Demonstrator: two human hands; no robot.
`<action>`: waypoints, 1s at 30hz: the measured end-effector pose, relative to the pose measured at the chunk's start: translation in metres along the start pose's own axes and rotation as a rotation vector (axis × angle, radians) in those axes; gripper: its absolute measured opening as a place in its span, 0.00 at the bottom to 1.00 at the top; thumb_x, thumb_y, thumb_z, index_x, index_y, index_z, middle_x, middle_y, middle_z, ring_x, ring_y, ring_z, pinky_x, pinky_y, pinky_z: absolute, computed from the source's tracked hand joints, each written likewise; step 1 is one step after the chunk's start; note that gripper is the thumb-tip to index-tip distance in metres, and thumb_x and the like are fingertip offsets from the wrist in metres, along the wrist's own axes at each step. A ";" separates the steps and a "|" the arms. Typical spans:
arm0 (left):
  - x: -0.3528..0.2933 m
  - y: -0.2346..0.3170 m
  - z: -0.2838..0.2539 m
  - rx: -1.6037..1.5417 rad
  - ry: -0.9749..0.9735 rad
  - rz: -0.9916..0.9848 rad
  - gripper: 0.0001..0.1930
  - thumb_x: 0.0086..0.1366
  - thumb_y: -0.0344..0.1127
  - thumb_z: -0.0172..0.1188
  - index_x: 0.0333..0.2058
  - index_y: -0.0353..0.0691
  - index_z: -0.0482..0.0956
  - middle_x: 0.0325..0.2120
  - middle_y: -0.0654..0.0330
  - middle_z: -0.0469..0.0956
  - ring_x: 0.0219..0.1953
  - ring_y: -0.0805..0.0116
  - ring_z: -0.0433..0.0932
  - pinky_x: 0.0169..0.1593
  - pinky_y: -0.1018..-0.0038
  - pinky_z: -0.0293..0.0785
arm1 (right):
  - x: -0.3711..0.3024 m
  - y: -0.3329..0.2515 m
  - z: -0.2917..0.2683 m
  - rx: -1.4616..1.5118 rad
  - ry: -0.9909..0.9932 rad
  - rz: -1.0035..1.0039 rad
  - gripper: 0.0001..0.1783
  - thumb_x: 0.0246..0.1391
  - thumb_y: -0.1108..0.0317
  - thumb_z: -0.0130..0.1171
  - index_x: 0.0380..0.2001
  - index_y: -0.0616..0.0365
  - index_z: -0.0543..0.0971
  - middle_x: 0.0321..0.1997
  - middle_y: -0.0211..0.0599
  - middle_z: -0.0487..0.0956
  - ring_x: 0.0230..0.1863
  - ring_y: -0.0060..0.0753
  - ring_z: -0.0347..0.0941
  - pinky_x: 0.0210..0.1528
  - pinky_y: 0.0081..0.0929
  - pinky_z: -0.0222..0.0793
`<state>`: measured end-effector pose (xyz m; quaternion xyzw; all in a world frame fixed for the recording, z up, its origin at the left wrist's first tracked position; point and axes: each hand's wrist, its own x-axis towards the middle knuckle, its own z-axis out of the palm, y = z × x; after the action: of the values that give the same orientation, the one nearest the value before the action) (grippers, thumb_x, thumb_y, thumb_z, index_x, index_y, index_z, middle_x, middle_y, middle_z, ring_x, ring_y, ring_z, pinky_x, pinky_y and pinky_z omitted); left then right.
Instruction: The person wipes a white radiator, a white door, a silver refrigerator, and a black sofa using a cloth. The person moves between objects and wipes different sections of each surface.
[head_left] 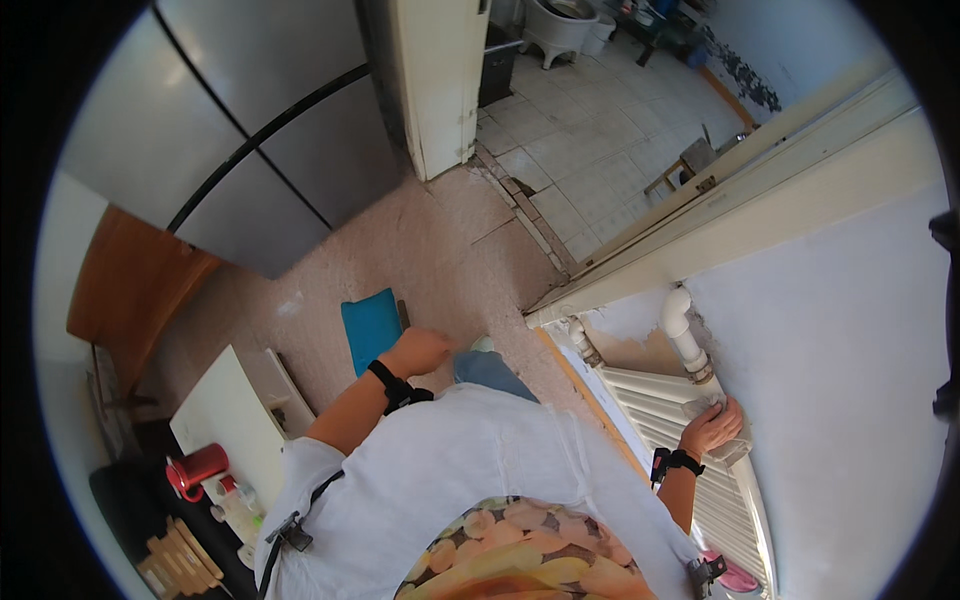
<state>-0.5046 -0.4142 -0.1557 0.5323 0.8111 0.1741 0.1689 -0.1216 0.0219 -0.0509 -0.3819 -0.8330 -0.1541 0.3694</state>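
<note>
Fingers of the right hand (714,427) are curling together on what looks like a pale rag (697,406), which is resting against the radiator's (725,500) upper end, just below the pipe (680,318); wiping seems to be the step in hand, the next move probably calling for flat, even pressure along the top; the left hand (420,351) is hanging unsupported, whether its blurring fingers are holding anything I cannot tell; beyond it a teal pad (370,328) is showing, the fridge (290,60) standing farther off.
</note>
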 end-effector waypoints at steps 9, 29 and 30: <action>0.141 -0.043 -0.060 0.102 -0.066 0.054 0.11 0.67 0.37 0.57 0.46 0.44 0.82 0.40 0.53 0.82 0.44 0.50 0.81 0.44 0.56 0.78 | 0.003 -0.002 0.007 -0.081 -0.009 0.111 0.15 0.71 0.63 0.45 0.49 0.60 0.76 0.50 0.45 0.78 0.52 0.54 0.72 0.58 0.53 0.63; 0.313 -0.073 -0.071 0.073 -0.215 0.498 0.07 0.69 0.36 0.55 0.39 0.44 0.81 0.33 0.55 0.82 0.38 0.51 0.81 0.39 0.52 0.78 | 0.022 -0.024 0.000 0.112 0.231 0.840 0.22 0.73 0.57 0.43 0.54 0.66 0.74 0.51 0.50 0.77 0.52 0.47 0.72 0.57 0.39 0.69; 0.320 -0.081 -0.076 0.062 -0.215 0.509 0.07 0.69 0.36 0.55 0.39 0.44 0.81 0.34 0.55 0.82 0.38 0.51 0.81 0.39 0.52 0.78 | 0.020 -0.031 -0.002 0.160 0.260 0.900 0.23 0.73 0.56 0.42 0.53 0.67 0.74 0.50 0.48 0.76 0.50 0.46 0.72 0.55 0.39 0.69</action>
<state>-0.7248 -0.1566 -0.1548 0.7392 0.6336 0.1285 0.1887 -0.1522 0.0110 -0.0344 -0.6528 -0.5407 0.0393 0.5290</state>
